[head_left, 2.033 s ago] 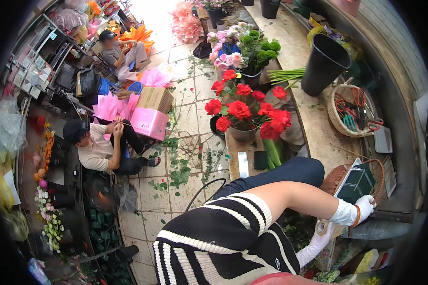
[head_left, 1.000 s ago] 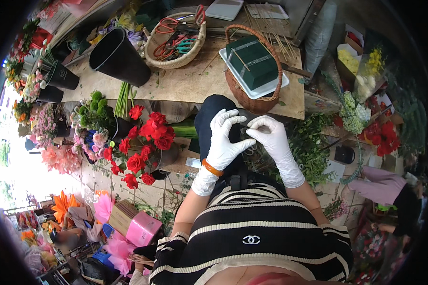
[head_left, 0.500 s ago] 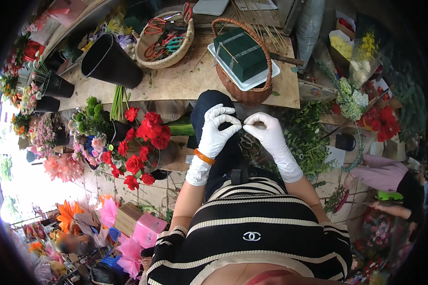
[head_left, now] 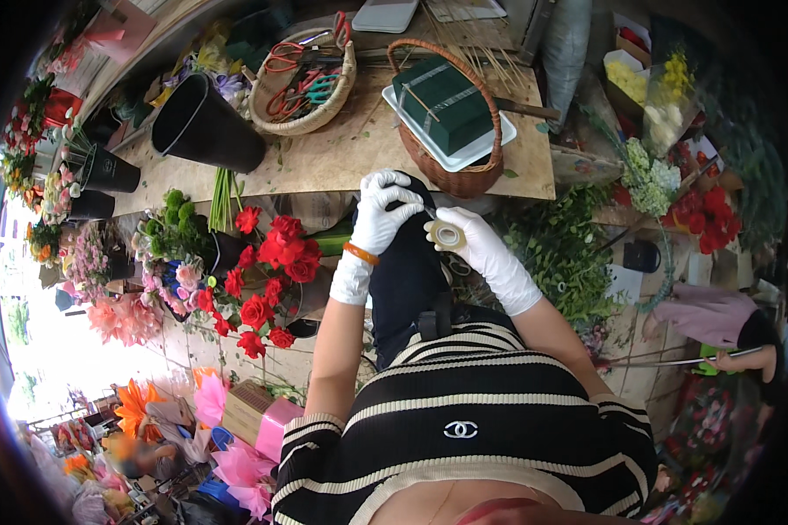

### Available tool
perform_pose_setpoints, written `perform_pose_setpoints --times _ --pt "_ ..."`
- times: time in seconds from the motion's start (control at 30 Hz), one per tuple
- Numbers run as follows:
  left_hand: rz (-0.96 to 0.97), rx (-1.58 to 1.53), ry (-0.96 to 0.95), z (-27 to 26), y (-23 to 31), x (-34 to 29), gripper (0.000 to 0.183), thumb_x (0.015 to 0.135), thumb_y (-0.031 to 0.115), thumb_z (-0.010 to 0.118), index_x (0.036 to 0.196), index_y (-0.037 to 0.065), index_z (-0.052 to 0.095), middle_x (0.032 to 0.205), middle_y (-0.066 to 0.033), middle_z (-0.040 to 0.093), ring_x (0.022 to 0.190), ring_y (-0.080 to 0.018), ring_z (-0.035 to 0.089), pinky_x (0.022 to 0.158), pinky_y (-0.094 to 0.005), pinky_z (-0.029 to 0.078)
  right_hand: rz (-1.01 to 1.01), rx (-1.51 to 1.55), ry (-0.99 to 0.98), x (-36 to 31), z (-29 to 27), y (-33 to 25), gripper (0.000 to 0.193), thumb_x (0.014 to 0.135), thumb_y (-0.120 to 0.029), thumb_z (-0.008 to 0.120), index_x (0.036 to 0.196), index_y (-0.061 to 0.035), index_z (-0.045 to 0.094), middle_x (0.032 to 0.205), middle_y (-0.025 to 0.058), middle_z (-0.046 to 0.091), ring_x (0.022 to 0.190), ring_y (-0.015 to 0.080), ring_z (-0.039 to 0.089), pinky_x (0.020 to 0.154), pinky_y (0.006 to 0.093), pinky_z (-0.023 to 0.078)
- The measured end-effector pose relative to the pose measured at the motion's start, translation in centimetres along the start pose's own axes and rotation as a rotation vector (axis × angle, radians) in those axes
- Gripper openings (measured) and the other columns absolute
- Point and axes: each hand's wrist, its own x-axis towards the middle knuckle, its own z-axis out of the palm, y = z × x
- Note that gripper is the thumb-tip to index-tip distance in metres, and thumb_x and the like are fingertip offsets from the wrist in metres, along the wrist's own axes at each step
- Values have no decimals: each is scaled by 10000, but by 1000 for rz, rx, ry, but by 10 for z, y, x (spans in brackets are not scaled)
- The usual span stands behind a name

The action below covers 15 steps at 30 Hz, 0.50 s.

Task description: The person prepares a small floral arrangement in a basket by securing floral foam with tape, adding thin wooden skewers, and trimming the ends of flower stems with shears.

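In my right hand (head_left: 477, 248) is a small roll of tape (head_left: 447, 235), pinched between thumb and fingers. My left hand (head_left: 383, 213) is closed in a pinch, its fingertips close to the roll. A short thin strip runs between them and looks like the tape's end. White gloves cover both hands, which are above my dark-trousered knee. Just beyond them on the wooden table stands a brown wicker basket (head_left: 451, 179). A white tray (head_left: 460, 160) rests across it, bearing a green block (head_left: 453, 122) bound with clear tape.
A shallow basket (head_left: 334, 109) of scissors and pliers and a black bucket (head_left: 206, 127) stand on the table (head_left: 324, 166). Red roses (head_left: 280, 254) crowd my left side, leafy greenery (head_left: 556, 262) my right. At the far right a person's arm (head_left: 749, 360) holds a pole (head_left: 674, 360).
My hands have moved slightly apart, and the right has turned so that the tape roll shows. My left hand has shifted a little left. The person at right now holds a pole across.
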Motion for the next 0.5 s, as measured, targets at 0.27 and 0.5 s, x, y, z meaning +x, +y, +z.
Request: perform_pose_setpoints --times 0.27,0.5 --pt "115 106 44 8 -48 50 137 680 140 789 798 122 723 811 -32 629 865 -234 551 801 -350 438 31 190 -98 49 -6 -14 282 942 -260 592 1077 -12 597 972 138 673 835 230 673 716 327 556" --pt "145 234 168 36 -71 73 112 699 178 774 790 137 722 769 -48 620 798 -265 558 737 -372 456 -77 276 91 78 -1 -12 255 923 -196 623 1109 -30 569 1032 101 607 959 263 628 817 414 551"
